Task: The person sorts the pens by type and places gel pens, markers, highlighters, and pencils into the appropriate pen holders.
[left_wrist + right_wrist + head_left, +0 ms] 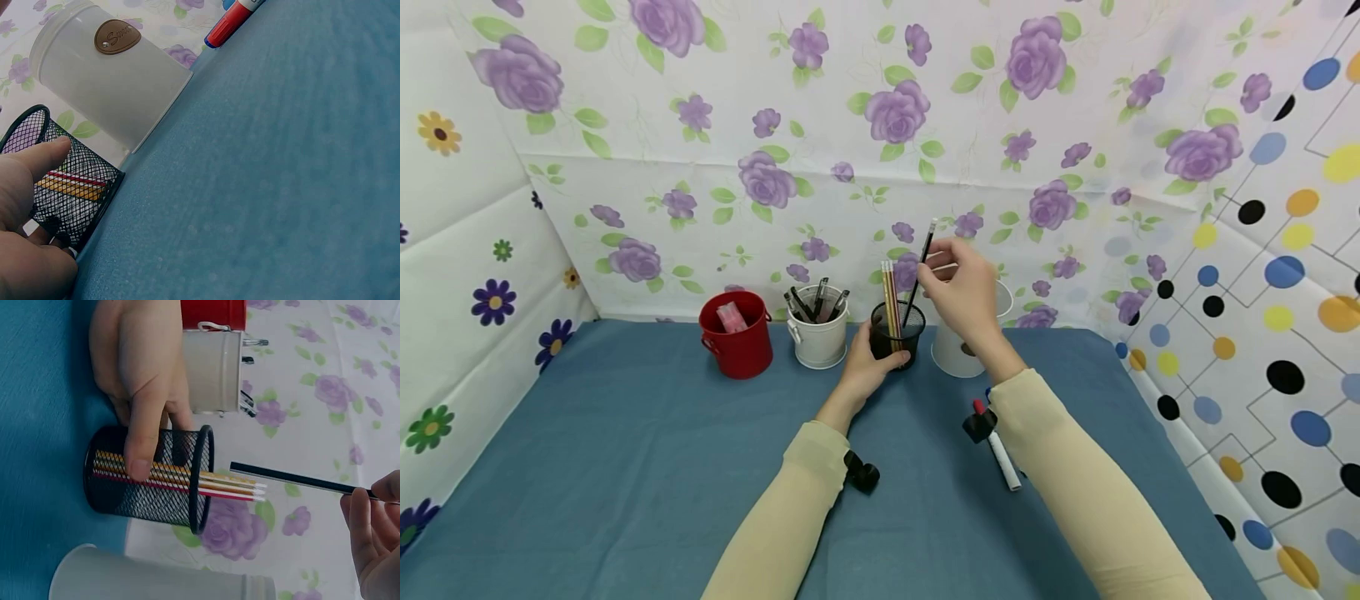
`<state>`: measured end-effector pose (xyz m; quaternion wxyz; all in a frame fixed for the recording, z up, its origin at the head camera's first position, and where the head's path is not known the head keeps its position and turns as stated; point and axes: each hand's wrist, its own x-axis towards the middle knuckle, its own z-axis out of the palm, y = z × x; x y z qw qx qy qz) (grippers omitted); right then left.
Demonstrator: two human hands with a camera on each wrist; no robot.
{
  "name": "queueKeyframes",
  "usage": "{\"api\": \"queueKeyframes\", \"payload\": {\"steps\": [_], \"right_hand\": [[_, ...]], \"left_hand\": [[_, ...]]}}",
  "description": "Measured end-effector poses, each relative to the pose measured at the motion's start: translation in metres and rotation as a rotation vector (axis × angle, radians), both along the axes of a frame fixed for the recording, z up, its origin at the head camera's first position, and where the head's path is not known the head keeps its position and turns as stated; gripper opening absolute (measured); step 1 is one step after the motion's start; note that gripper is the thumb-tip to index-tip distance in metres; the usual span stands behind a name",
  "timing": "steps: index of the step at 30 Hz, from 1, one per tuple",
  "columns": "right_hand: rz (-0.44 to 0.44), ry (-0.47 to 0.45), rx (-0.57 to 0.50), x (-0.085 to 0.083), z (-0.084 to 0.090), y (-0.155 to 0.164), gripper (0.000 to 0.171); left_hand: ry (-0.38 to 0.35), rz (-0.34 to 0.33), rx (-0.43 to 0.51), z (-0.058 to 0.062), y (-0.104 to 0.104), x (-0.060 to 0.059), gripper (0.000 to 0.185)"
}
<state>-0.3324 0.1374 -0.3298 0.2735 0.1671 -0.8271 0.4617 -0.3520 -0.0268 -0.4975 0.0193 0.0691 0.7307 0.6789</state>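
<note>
My left hand (pixel 886 360) grips a black mesh pencil cup (pixel 897 335) on the blue tablecloth, thumb across its side. Several yellow and red pencils (pixel 891 293) stand in the cup. My right hand (pixel 936 270) pinches the upper end of a black pencil (pixel 922 260) held upright over the cup. In the right wrist view the black pencil (pixel 294 480) has its lower end just outside the cup's rim (pixel 207 481), and the right hand (pixel 369 503) holds its far end. The left wrist view shows the left hand (pixel 31 181) on the mesh cup (pixel 81 187).
A white bucket (pixel 818 337) with dark pens and a red bucket (pixel 737 337) stand to the left of the cup. A white tumbler (pixel 953 354) stands right behind it. A red-capped marker (pixel 1002 454) lies under my right forearm. Floral and dotted sheets wall the table (pixel 587 467).
</note>
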Motion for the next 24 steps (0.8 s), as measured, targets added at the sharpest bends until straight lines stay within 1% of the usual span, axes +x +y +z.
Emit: {"api": "queueKeyframes", "payload": {"steps": [5,11,17,24], "right_hand": [[-0.007,-0.039,0.013,-0.011,-0.004,-0.011,0.022],[-0.031,-0.077,0.085,-0.018,-0.013,-0.020,0.021],[-0.044,-0.126,0.150,-0.026,-0.026,-0.023,0.021],[-0.030,-0.162,0.160,-0.028,-0.040,-0.027,0.021]], "left_hand": [[0.001,0.001,-0.010,0.000,0.000,0.000,0.086],[-0.005,0.011,-0.025,0.001,0.001,0.000,0.087],[-0.002,0.009,-0.019,0.000,0.001,-0.001,0.086],[0.011,0.003,-0.016,0.000,0.001,0.000,0.086]]}}
